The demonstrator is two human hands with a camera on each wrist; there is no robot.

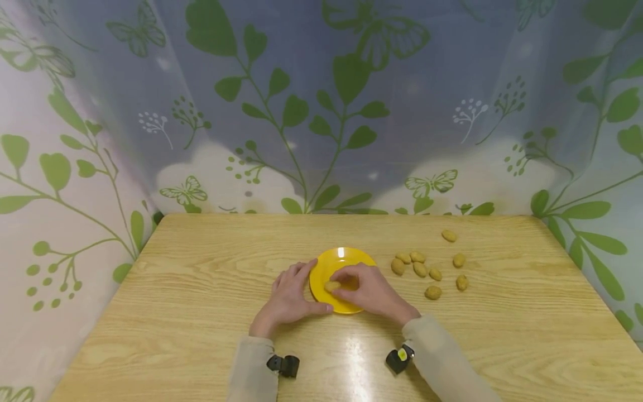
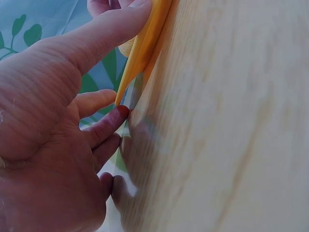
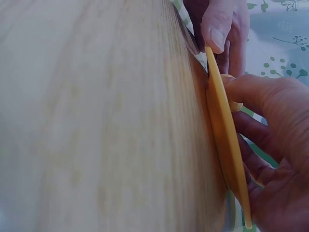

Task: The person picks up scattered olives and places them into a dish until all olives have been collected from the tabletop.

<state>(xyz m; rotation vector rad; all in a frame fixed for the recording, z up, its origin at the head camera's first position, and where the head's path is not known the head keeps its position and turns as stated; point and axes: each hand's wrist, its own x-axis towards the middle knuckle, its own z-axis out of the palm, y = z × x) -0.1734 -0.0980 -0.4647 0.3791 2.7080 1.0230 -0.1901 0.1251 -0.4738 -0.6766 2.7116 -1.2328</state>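
Right hand of mine [image 1: 374, 290] is grasping: thumb and forefinger pinch a tan, lumpy oval piece [image 1: 331, 286] in the lower middle of the head view. The piece lies at the far left end of that hand, right at the fingertips, within the outline of a yellow plate [image 1: 323, 268]; I cannot tell whether it touches the plate's surface.

Nothing is clenched in my left hand [image 1: 291, 297]. Its fingers reach up along the plate's left edge, with the thumb stretched to the lower rim, just below the pinched piece in the frame. In the right wrist view, that thumb's tip meets the rim at the top of the picture.

Right of the plate, nine similar pieces [image 1: 420, 269] are scattered on the wood-grained bench [image 1: 201, 290], several of them bunched together, the highest near the bench's upper edge. Beige sleeves [image 1: 253, 368] enter from the bottom of the frame, and curtains with printed leaves and butterflies [image 1: 301, 151] fill the upper part.
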